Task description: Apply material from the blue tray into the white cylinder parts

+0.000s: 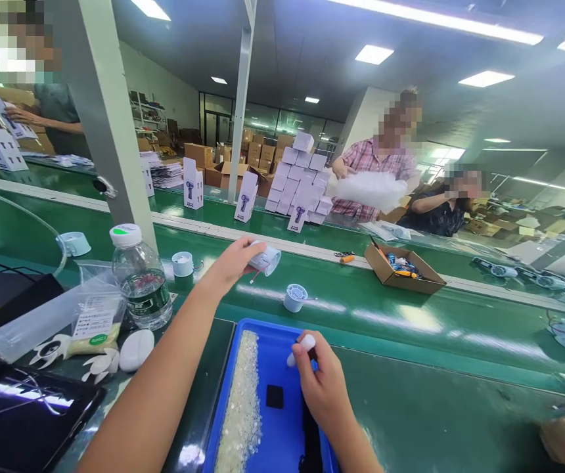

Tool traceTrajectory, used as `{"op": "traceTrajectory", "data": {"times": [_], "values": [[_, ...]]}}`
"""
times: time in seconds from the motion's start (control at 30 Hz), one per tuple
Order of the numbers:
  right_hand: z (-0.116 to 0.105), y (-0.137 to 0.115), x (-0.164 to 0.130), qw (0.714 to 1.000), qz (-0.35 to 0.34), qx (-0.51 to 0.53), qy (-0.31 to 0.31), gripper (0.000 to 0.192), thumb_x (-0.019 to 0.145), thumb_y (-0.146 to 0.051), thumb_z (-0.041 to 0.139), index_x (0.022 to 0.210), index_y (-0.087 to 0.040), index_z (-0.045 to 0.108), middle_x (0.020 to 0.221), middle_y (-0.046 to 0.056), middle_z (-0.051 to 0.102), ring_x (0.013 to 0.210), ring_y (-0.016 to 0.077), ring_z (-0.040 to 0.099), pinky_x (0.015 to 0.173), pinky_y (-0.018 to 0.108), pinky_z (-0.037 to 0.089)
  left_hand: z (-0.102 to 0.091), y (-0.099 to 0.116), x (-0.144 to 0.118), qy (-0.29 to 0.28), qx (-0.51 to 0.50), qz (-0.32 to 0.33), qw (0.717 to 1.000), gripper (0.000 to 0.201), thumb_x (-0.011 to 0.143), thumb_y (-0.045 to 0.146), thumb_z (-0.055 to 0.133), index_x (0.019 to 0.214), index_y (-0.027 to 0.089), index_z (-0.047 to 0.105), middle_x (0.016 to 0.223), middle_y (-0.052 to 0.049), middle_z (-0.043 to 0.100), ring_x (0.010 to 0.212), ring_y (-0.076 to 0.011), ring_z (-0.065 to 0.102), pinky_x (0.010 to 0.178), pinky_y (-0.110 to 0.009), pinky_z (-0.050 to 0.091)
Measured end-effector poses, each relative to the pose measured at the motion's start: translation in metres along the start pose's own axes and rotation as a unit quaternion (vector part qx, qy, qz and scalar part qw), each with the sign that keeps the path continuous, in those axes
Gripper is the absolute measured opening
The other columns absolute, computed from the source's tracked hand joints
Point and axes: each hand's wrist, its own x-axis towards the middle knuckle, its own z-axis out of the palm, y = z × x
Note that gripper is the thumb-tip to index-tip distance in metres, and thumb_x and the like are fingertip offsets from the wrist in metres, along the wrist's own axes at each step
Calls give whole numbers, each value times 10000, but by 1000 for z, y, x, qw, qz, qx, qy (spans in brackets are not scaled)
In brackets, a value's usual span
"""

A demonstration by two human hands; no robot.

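Observation:
My left hand (233, 261) reaches out over the green conveyor belt (410, 322) and grips a small white cylindrical part (267, 257) with thin wires hanging from it. My right hand (320, 381) hovers over a blue tray (275, 368) and pinches a small white oval piece (303, 345) between its fingertips. A strip of small whitish pieces (243, 407) runs along the tray's left side, and a black square pad (274, 396) lies in its middle. Another white round part (295, 297) stands on the belt just beyond the tray.
A water bottle (140, 279), plastic bags of white parts (66, 315) and a dark tablet (21, 414) sit at my left. An open cardboard box (403, 268) lies on the belt at right. Stacked white boxes (299, 180) and three people stand across the line.

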Motion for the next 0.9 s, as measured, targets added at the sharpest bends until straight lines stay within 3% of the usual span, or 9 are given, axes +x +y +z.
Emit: {"op": "traceTrajectory", "data": {"times": [0.07, 0.17, 0.27, 0.33, 0.47, 0.57, 0.77, 0.9], "values": [[0, -5, -4, 1000, -12, 21, -3, 215, 927, -332, 403, 752, -214, 446, 648, -26, 469, 576, 120, 444, 562, 227, 371, 5, -6, 4, 40, -18, -17, 999, 217, 673, 354, 632, 750, 181, 527, 666, 30, 551, 605, -91, 527, 584, -214, 425], [2, -12, -6, 997, -9, 28, -78, 205, 914, -335, 435, 756, -210, 473, 660, -21, 491, 592, 121, 468, 562, 224, 384, 10, -16, 8, 88, -10, -55, 995, 148, 651, 290, 608, 679, 177, 516, 600, 40, 516, 554, -83, 494, 528, -202, 390], [5, -15, -5, 990, 11, 17, -142, 178, 899, -335, 467, 804, -202, 538, 678, -9, 539, 604, 130, 495, 562, 229, 403, 13, -25, 10, 80, -13, -83, 993, 160, 635, 302, 612, 669, 180, 515, 594, 40, 512, 536, -85, 490, 498, -206, 379], [6, -14, -3, 993, 12, 38, -115, 165, 895, -329, 475, 851, -200, 567, 691, -1, 563, 598, 130, 510, 560, 231, 420, 14, -29, 10, 58, -15, -89, 994, 192, 623, 330, 633, 684, 180, 529, 612, 38, 521, 542, -89, 500, 497, -210, 387], [4, -8, -1, 992, 27, 115, 37, 169, 882, -339, 502, 932, -195, 574, 805, 36, 621, 675, 150, 594, 627, 255, 485, 21, -34, 9, 43, -6, -92, 995, 288, 598, 396, 676, 704, 183, 514, 640, 25, 544, 570, -109, 530, 521, -237, 431], [3, -5, 1, 977, 71, 171, 106, 222, 865, -372, 528, 985, -189, 564, 882, 66, 659, 754, 180, 643, 683, 282, 516, 29, -35, 8, 40, 17, -95, 995, 323, 595, 425, 685, 713, 186, 502, 645, 27, 544, 567, -111, 528, 520, -247, 442], [1, -8, 7, 959, 113, 224, 133, 296, 839, -399, 556, 1038, -181, 563, 962, 104, 703, 831, 206, 669, 723, 298, 532, 40, -35, 4, -29, 54, -70, 996, 285, 652, 421, 643, 699, 151, 566, 641, 16, 550, 559, -91, 508, 528, -221, 418], [0, -7, 8, 956, 105, 238, 137, 319, 847, -403, 545, 1077, -182, 557, 1036, 118, 689, 920, 218, 661, 792, 319, 528, 43, -34, 1, -29, 80, -60, 995, 298, 645, 426, 655, 719, 145, 586, 648, 12, 563, 551, -90, 501, 531, -222, 406]]}}
